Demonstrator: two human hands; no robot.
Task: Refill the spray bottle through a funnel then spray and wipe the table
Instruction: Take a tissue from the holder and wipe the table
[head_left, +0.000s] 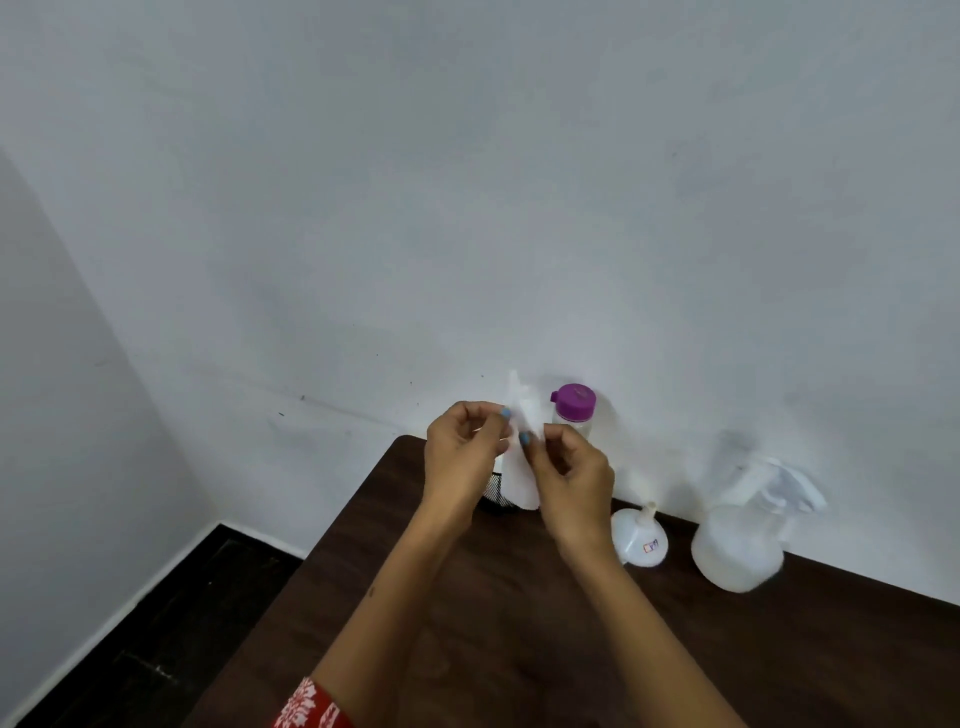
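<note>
Head view is showing both hands raised over the far left corner of a dark wood-grain surface (519, 623). The left hand (460, 457) and right hand (571, 488) are each pinching a thin white tissue (519, 467), fingers (506, 414) narrowed onto its edges, so the soft sheet is hanging upright between them. Behind the hands a black mesh holder (493, 491) is standing, mostly hidden. A clear bottle (573, 413) with a purple flip cap is standing against the white wall (467, 208); its contents cannot be told. A white plastic funnel (640, 538) is resting mouth-down, spout up, beside a round translucent spray bottle (737, 545) with a white trigger head, which is looking pale and cloudy inside.
</note>
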